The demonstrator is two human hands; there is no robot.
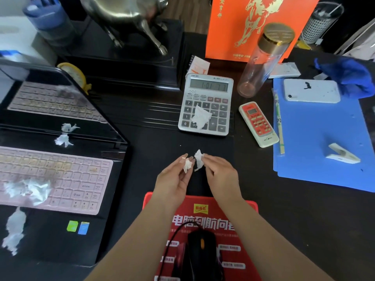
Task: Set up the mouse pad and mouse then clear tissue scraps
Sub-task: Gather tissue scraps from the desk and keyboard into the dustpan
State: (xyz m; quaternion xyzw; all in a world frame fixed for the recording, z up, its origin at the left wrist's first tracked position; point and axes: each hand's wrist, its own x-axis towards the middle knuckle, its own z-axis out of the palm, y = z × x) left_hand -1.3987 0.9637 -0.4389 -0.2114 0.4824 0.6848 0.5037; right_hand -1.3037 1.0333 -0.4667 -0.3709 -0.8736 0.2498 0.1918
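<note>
Two hands over the dark desk, centre. My left hand (174, 179) pinches a small crumpled tissue scrap (187, 164) between thumb and curled fingers; my right hand (218, 173) pinches a second scrap (198, 160), thin, torn, white. The two scraps sit just beside each other, whether touching I can't tell.

Loose tissue I count five more: one wad on the calculator (206, 105) keys (200, 117), one at the laptop hinge (64, 139) with its reflection in the screen, one soft pile on the pink keyboard (30, 188), one long strip on the laptop palm rest (15, 230), near left. Edges blurry there, count is rough.

Red mouse pad (239, 216), flat, printed with white text, lies near centre, cut off by the bottom edge and partly under my forearms. Black glossy mouse (203, 252) with orange wheel sits on it, cord looping left; its near end is out of frame.
</note>
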